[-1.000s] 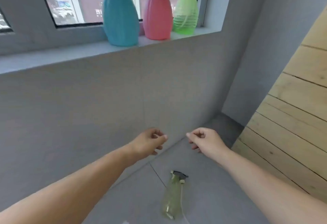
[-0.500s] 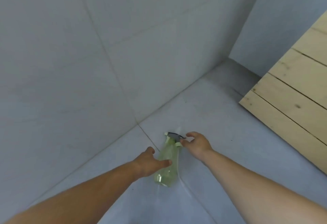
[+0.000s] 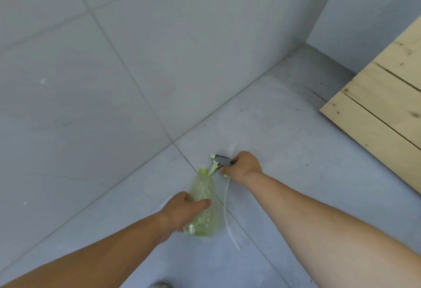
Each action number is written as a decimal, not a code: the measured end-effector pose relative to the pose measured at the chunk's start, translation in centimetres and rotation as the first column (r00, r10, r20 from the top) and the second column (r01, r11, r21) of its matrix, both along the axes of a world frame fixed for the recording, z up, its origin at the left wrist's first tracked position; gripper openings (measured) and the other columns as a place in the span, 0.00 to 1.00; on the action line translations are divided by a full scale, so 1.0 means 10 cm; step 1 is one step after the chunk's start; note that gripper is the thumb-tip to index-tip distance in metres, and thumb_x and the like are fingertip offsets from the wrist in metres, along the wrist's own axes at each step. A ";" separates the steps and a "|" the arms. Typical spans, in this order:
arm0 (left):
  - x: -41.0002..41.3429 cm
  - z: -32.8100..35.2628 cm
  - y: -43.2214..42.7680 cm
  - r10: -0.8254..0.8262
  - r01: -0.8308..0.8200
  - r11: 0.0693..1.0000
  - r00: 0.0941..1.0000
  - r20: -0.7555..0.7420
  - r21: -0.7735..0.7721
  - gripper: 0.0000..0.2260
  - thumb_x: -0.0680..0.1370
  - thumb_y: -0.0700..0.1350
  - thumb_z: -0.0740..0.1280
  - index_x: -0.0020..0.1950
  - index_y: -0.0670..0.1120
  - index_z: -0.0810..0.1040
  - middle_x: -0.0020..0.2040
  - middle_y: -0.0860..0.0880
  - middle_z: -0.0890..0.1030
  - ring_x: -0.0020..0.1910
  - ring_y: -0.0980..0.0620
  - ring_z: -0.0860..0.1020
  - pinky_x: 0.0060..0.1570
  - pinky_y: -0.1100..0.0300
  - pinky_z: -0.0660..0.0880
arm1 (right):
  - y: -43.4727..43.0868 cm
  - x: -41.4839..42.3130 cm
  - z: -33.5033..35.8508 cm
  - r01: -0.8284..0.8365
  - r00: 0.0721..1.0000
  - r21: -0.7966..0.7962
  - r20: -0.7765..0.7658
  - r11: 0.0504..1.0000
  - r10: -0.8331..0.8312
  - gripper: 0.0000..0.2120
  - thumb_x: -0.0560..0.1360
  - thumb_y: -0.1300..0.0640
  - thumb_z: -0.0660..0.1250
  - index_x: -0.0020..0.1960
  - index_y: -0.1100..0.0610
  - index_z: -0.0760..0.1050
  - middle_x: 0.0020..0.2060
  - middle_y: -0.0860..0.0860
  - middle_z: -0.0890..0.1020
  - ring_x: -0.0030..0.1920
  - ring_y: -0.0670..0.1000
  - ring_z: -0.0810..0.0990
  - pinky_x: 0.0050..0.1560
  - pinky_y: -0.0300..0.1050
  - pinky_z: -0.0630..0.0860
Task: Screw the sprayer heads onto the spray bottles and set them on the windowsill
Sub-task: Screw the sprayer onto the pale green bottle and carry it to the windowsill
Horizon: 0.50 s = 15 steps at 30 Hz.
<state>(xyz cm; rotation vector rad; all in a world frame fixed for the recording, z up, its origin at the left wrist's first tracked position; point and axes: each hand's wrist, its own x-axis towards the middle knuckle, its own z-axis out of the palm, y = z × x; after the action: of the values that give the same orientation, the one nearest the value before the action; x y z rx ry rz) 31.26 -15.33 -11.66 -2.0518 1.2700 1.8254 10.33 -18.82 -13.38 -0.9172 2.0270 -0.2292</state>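
The pale green spray bottle (image 3: 203, 205) lies on its side on the grey tiled floor (image 3: 284, 151), long axis running from its base nearest the camera to its neck toward the wall. The left hand (image 3: 182, 210) wraps its lower body. Just beyond the neck, the right hand (image 3: 243, 167) pinches the sprayer head (image 3: 219, 161), whose dip tube (image 3: 227, 214) trails alongside the bottle.

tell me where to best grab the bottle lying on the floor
Grip the bottle around its wide lower body, from above and its left side, as the left hand does. It lies flat with the neck pointing away, so the body is the broadest hold and the neck stays free for the sprayer.
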 end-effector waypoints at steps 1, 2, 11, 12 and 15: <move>0.03 0.01 -0.01 0.007 -0.007 1.000 1.000 -0.010 -0.004 0.21 0.70 0.59 0.77 0.55 0.47 0.78 0.50 0.48 0.84 0.45 0.50 0.84 0.42 0.55 0.82 | 0.01 0.02 0.00 0.017 1.000 -0.006 0.008 1.000 -0.017 0.17 0.65 0.49 0.77 0.34 0.53 0.69 0.33 0.48 0.75 0.31 0.45 0.73 0.24 0.39 0.63; 0.04 0.03 -0.02 0.006 -0.006 1.000 1.000 -0.019 -0.011 0.22 0.70 0.59 0.77 0.56 0.47 0.78 0.51 0.48 0.84 0.47 0.50 0.84 0.42 0.55 0.82 | 0.02 0.03 0.00 0.031 0.999 -0.011 0.020 0.999 -0.030 0.17 0.65 0.49 0.77 0.33 0.52 0.68 0.31 0.47 0.74 0.30 0.45 0.72 0.25 0.39 0.63; -0.17 0.46 -0.12 -0.196 0.178 0.968 0.976 -0.090 -0.176 0.25 0.73 0.58 0.77 0.63 0.51 0.72 0.50 0.52 0.81 0.45 0.54 0.82 0.46 0.58 0.79 | 0.29 -0.23 0.54 0.206 0.949 -0.047 0.251 0.977 -0.188 0.08 0.71 0.58 0.74 0.37 0.55 0.76 0.40 0.56 0.82 0.42 0.53 0.81 0.46 0.50 0.83; -0.21 0.56 -0.13 -0.212 0.189 0.962 0.972 -0.105 -0.196 0.24 0.73 0.57 0.77 0.62 0.51 0.72 0.49 0.52 0.81 0.43 0.54 0.82 0.44 0.60 0.78 | 0.33 -0.29 0.66 0.217 0.945 -0.062 0.263 0.974 -0.194 0.05 0.72 0.59 0.73 0.40 0.56 0.78 0.44 0.57 0.83 0.43 0.53 0.81 0.44 0.48 0.82; -0.32 0.94 -0.13 -0.261 0.215 0.934 0.956 -0.134 -0.284 0.23 0.73 0.56 0.77 0.62 0.50 0.72 0.44 0.54 0.79 0.38 0.56 0.80 0.39 0.62 0.76 | 0.46 -0.51 1.13 0.260 0.929 -0.144 0.307 0.955 -0.207 0.05 0.74 0.59 0.72 0.49 0.60 0.81 0.47 0.59 0.85 0.44 0.52 0.81 0.39 0.40 0.78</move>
<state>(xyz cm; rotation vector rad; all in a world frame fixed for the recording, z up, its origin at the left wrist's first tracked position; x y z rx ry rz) 28.09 -16.66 -2.26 -1.7843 1.8139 1.8316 5.26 -14.24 -2.04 -0.7009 1.8582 -0.6543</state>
